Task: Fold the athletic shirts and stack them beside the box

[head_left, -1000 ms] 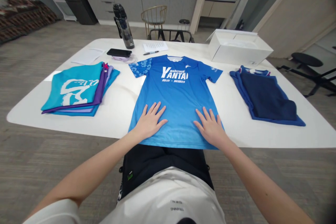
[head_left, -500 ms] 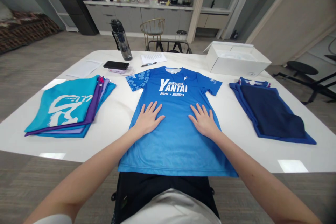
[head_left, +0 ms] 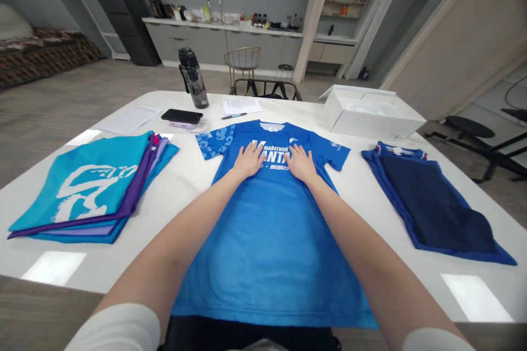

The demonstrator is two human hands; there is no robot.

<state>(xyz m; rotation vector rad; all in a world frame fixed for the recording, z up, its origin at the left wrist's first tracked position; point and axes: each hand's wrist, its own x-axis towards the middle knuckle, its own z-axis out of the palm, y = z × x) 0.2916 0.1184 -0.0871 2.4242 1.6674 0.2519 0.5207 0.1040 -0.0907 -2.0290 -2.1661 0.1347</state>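
Note:
A blue T-shirt (head_left: 269,241) with white "Marathon Yantai" lettering lies spread out face up on the white table (head_left: 181,192), its collar pointing away from me. My left hand (head_left: 249,159) rests flat on the left of its chest, fingers extended and covering part of the print. On the right of the chest, my right hand (head_left: 301,162) presses flat with its fingers loosely spread. Neither hand grips the fabric. The shirt's lower hem reaches the near table edge.
Folded turquoise and purple garments (head_left: 94,186) are stacked at left, folded navy and blue garments (head_left: 432,203) at right. Towards the back are a water bottle (head_left: 193,79), a phone (head_left: 181,115), a pen (head_left: 234,115), printed paper (head_left: 242,105) and an open white box (head_left: 373,112).
Both hands have slid up the shirt, away from me, from its middle to the chest lettering, and are closer together. The camera view has shifted, with more of the kitchen wall showing.

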